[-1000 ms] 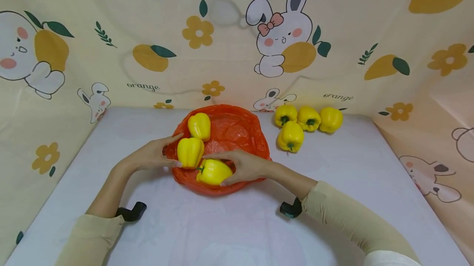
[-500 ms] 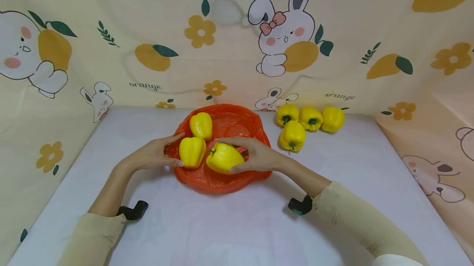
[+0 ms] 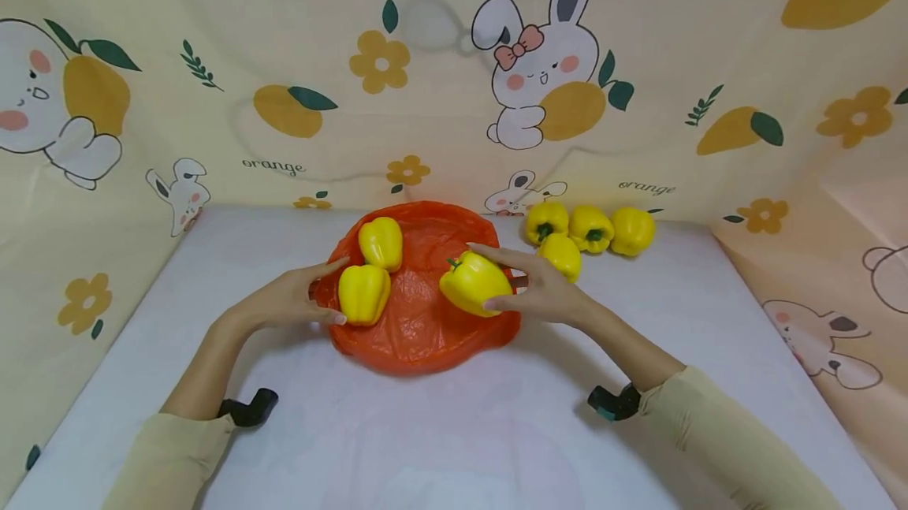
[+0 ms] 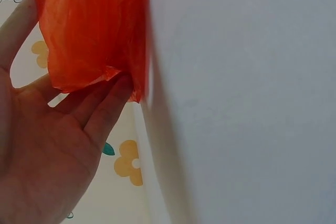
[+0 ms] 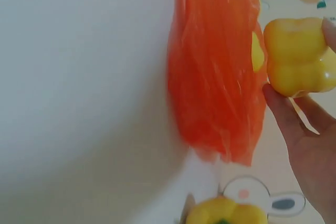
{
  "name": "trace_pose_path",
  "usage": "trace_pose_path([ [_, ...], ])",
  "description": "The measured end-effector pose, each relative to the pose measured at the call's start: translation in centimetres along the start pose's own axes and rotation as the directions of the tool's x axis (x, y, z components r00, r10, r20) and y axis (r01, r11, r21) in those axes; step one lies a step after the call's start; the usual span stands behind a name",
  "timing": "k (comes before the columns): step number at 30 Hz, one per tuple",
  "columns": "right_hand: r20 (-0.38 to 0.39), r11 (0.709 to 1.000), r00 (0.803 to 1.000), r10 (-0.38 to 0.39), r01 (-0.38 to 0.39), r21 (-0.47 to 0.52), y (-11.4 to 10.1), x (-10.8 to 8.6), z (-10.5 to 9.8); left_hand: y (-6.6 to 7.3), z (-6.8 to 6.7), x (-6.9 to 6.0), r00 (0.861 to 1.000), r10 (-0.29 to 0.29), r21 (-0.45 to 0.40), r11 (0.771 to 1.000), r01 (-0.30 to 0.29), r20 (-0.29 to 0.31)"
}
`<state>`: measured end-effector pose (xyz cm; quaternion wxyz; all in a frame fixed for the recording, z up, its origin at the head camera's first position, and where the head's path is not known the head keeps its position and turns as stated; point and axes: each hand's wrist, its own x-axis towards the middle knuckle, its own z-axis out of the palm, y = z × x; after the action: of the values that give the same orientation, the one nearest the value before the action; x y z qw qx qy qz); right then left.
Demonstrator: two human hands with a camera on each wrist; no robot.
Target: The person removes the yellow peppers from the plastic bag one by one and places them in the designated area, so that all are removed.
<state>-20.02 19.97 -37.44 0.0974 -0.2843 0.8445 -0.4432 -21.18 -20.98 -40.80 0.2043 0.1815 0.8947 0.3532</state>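
Note:
A yellow bell pepper (image 3: 476,284) is gripped by my right hand (image 3: 545,289) above the right side of a red plastic bag (image 3: 418,344). In the right wrist view the fingers and thumb are around that pepper (image 5: 298,56), beside the bag's outer wall (image 5: 215,77). Two more yellow peppers, one at the back (image 3: 381,243) and one nearer (image 3: 364,295), lie in the bag's left part. My left hand (image 3: 287,299) is at the bag's left rim; in the left wrist view its fingertips touch the red plastic (image 4: 89,30), with the palm (image 4: 52,156) facing it.
Behind and right of the bag, several yellow peppers (image 3: 590,228) stand on the white table (image 3: 397,431), one partly hidden by my right hand. A patterned cloth (image 3: 426,124) hangs at the back and sides.
The right hand has carried its pepper from the bag's near middle up and to the right. My left hand has stayed at the left rim.

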Motion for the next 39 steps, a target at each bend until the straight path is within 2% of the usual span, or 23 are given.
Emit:
trace_pose_path([
  [6,-0.044,0.999,0.999,0.023,-0.021,0.046,0.5,-1.6,-1.4,-0.2,0.5,-0.4,1.000,-0.018,-0.024,1.000,0.019,0.016],
  [10,-0.087,0.997,0.996,0.033,-0.027,0.070,0.6,-2.4,-2.5,-0.2,0.5,-0.4,1.000,-0.012,-0.010,1.000,0.012,0.001],
  [19,-0.191,0.998,0.980,0.054,-0.051,0.021,1.1,-4.2,-4.8,-0.2,0.2,-0.2,1.000,-0.007,-0.006,1.000,0.007,0.007],
  [24,-0.261,0.994,0.960,0.099,-0.108,-0.021,1.6,-5.5,-5.8,0.1,0.0,-0.1,1.000,0.002,0.008,1.000,-0.002,0.007],
  [29,-0.351,0.990,0.932,0.090,-0.124,-0.075,2.2,-6.9,-7.0,0.4,-0.1,-0.1,1.000,-0.002,0.007,1.000,0.002,0.016],
  [33,-0.398,0.975,0.911,0.107,-0.174,-0.136,2.7,-7.7,-7.8,0.6,-0.2,-0.1,1.000,-0.017,0.000,1.000,0.017,0.016],
  [39,-0.455,0.963,0.880,0.139,-0.228,-0.147,3.4,-8.5,-8.4,0.8,-0.4,-0.1,0.999,-0.028,0.006,1.000,0.028,0.019],
])
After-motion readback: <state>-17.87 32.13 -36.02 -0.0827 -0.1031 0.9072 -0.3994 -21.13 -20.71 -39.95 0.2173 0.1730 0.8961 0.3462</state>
